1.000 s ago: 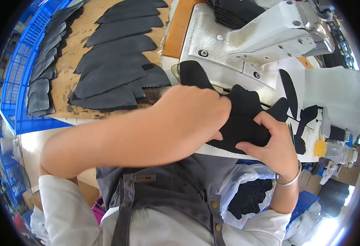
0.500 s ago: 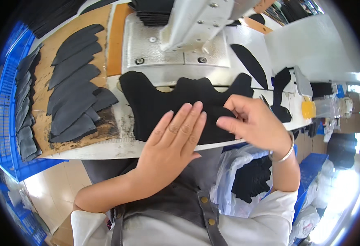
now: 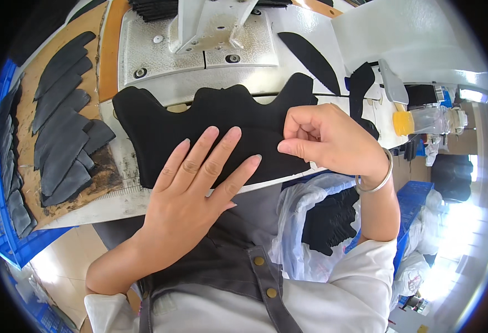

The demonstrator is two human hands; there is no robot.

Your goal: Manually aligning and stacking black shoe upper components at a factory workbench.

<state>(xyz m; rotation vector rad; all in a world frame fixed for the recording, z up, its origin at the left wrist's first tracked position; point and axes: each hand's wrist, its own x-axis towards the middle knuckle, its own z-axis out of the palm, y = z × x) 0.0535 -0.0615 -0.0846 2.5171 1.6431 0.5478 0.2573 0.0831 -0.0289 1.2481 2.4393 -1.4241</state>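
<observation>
A wide black fabric piece (image 3: 227, 114) with a scalloped far edge lies across the white work table in front of me. My left hand (image 3: 191, 177) rests on its near middle, palm down, fingers spread. On the right part of the piece, my right hand (image 3: 327, 139) is closed, thumb against curled fingers, pinching the fabric; the exact grip is partly hidden by the fingers. A bracelet circles the right wrist. Just beyond the fabric rises the white arm of a machine (image 3: 208, 28) on a metal bed plate (image 3: 155, 61).
At left, overlapping dark pieces (image 3: 63, 139) lie on a brown board (image 3: 108, 177), beside a blue crate (image 3: 5, 222). A curved black piece (image 3: 310, 64) and a yellow-capped bottle (image 3: 421, 121) are at right. Below the table edge hangs a plastic-lined container (image 3: 288, 233) with black scraps.
The fabric and table appear shifted left and up in view. My left hand's fingers have spread wider. The right hand has curled its fingers more tightly.
</observation>
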